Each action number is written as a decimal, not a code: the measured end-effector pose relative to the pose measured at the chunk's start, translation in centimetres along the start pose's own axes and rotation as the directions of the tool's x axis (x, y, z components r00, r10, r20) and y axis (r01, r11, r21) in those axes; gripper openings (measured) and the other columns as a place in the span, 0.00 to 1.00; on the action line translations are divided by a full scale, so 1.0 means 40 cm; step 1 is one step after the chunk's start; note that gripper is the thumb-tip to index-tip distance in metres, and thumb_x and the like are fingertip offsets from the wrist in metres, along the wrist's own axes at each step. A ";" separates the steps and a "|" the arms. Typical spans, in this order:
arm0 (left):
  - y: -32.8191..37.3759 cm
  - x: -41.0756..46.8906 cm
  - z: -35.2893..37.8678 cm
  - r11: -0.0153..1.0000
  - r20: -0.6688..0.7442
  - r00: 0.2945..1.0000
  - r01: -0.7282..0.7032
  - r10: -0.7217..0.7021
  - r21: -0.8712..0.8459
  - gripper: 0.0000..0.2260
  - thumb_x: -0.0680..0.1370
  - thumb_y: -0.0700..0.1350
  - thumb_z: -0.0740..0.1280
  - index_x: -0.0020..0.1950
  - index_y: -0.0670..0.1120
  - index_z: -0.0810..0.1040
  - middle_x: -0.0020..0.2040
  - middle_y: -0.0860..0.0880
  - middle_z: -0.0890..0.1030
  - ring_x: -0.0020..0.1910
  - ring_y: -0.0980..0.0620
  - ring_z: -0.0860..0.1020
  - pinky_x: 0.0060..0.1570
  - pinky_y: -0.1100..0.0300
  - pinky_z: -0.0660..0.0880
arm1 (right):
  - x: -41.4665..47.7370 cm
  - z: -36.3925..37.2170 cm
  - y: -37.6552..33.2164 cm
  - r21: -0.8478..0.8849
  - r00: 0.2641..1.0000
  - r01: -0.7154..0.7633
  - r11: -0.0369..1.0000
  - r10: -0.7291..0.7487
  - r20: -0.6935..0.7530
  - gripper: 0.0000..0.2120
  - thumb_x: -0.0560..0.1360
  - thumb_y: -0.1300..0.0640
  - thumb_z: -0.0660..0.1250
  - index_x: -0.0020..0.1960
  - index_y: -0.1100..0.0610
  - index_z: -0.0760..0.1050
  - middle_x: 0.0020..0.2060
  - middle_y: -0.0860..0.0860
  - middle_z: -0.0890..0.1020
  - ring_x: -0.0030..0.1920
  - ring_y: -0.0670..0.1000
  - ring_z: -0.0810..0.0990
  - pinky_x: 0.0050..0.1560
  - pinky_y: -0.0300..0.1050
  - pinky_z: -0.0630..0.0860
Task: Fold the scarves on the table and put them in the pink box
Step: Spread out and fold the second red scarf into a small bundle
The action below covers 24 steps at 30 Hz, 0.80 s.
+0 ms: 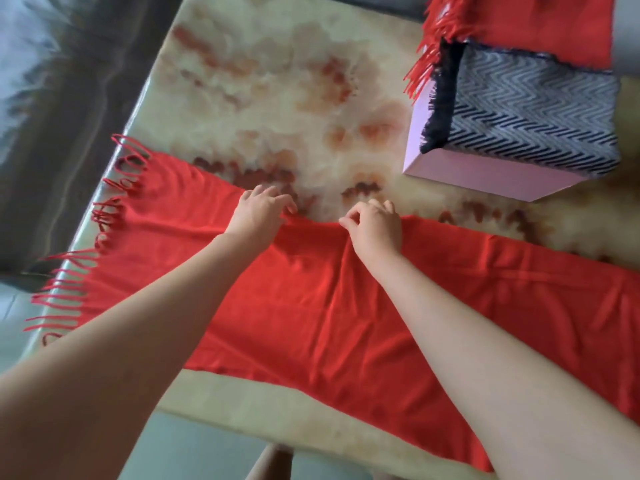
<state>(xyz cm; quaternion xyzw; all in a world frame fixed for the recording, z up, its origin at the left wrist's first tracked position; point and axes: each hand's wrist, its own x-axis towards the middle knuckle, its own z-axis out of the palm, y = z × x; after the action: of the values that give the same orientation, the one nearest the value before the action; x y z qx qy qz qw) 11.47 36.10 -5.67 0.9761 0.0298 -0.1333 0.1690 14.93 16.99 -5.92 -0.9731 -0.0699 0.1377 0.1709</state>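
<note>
1. Red fabric covers the near half of the table (277,98): the red scarf (329,306) lies spread flat, running from the table's left edge to the right border of the view.
2. The scarf's fringe (86,258) hangs over the table's left edge in loose strands.
3. Both bare forearms reach forward from the near corners of the view, cross the scarf and meet at its far long edge, near the middle of its length.
4. The left hand (259,213) sits palm down on that far edge. Its wrist is straight and its fingers (287,204) are curled down, gripping the hem where cloth meets bare table.
5. The right hand (375,230) is just beside the left, also palm down. Its knuckles are raised, and its thumb and forefinger are drawn together in a pinch on the same hem.
6. Between the two hands the edge is gathered into a small ridge. Shallow creases run from there back towards the person.
7. The pink box (478,174) stands on the far right of the table, well apart from the hands.
8. A black-and-white zigzag scarf (536,109) lies folded across the box's open top, its dark fringed end hanging down the left wall.
9. A second red scarf (536,22) lies behind the zigzag one, and its tassels spill over the box's far left corner.
</note>
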 end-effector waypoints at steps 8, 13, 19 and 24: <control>-0.031 0.019 -0.008 0.996 -0.014 1.000 0.020 -0.021 -0.085 0.09 0.75 0.45 0.67 0.54 0.45 0.76 0.56 0.46 0.78 0.60 0.44 0.70 0.57 0.53 0.63 | 0.012 -0.005 -0.014 -0.050 0.965 0.091 0.995 -0.076 0.252 0.14 0.69 0.51 0.73 0.51 0.51 0.74 0.44 0.45 0.74 0.59 0.53 0.66 0.46 0.43 0.52; -0.056 0.032 -0.025 0.980 -0.086 0.995 0.024 -0.042 -0.198 0.10 0.77 0.42 0.66 0.56 0.40 0.71 0.52 0.44 0.80 0.55 0.42 0.76 0.58 0.53 0.63 | 0.045 -0.010 -0.027 -0.031 0.937 0.134 0.990 -0.117 0.329 0.17 0.69 0.54 0.71 0.57 0.53 0.77 0.54 0.54 0.73 0.61 0.58 0.65 0.64 0.46 0.59; -0.086 0.057 -0.031 0.978 -0.194 0.979 0.026 -0.067 -0.209 0.15 0.72 0.44 0.71 0.56 0.42 0.72 0.47 0.45 0.79 0.53 0.42 0.75 0.57 0.53 0.64 | 0.087 -0.038 -0.034 0.148 0.977 -0.099 0.984 0.068 0.203 0.15 0.69 0.58 0.73 0.54 0.56 0.75 0.49 0.52 0.79 0.57 0.55 0.75 0.61 0.47 0.64; -0.118 0.079 -0.026 0.996 -0.232 0.972 0.030 -0.049 -0.085 0.10 0.71 0.45 0.71 0.52 0.47 0.78 0.51 0.46 0.79 0.57 0.44 0.72 0.61 0.54 0.61 | 0.100 -0.017 -0.016 -0.012 0.997 -0.051 0.999 0.052 0.061 0.14 0.70 0.58 0.72 0.54 0.52 0.76 0.53 0.51 0.79 0.61 0.55 0.69 0.59 0.45 0.59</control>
<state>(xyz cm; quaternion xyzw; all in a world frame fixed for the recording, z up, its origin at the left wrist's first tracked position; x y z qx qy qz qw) 14.29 40.95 -7.09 0.9766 0.0742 -0.0196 0.2011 18.89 18.11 -6.04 -0.9708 -0.0509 0.1713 0.1599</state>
